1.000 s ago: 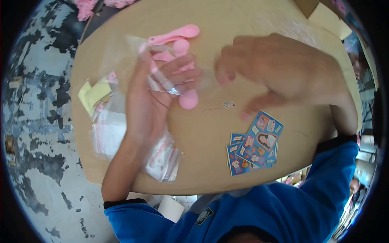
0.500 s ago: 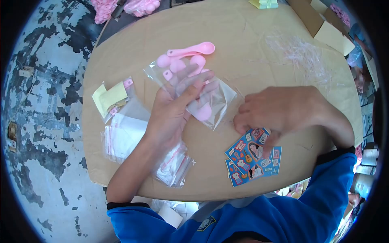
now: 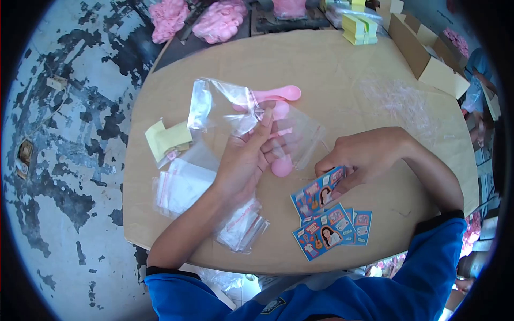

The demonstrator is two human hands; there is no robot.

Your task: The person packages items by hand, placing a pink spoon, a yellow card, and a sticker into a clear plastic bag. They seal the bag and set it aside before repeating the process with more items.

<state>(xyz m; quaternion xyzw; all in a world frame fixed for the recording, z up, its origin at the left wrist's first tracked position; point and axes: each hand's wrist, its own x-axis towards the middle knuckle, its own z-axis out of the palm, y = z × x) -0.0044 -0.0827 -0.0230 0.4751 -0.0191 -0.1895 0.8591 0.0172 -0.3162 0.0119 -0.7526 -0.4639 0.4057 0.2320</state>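
Our left fingers (image 3: 263, 127) pinch a clear bag (image 3: 200, 107) while our right fingers (image 3: 326, 162) pinch a card (image 3: 309, 199) that needs lifting clear of the pile (image 3: 315, 242).

Crinkled clear bag (image 3: 201, 107) over pink spoons (image 3: 286, 93), blue illustrated card (image 3: 316, 193) tilted near loosely fanned matching cards (image 3: 321, 235)

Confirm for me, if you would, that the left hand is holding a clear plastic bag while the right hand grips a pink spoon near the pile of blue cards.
Not quite: the head view shows the right hand gripping a blue card, not a pink spoon, near the pile of blue cards. The left hand is holding a clear plastic bag.
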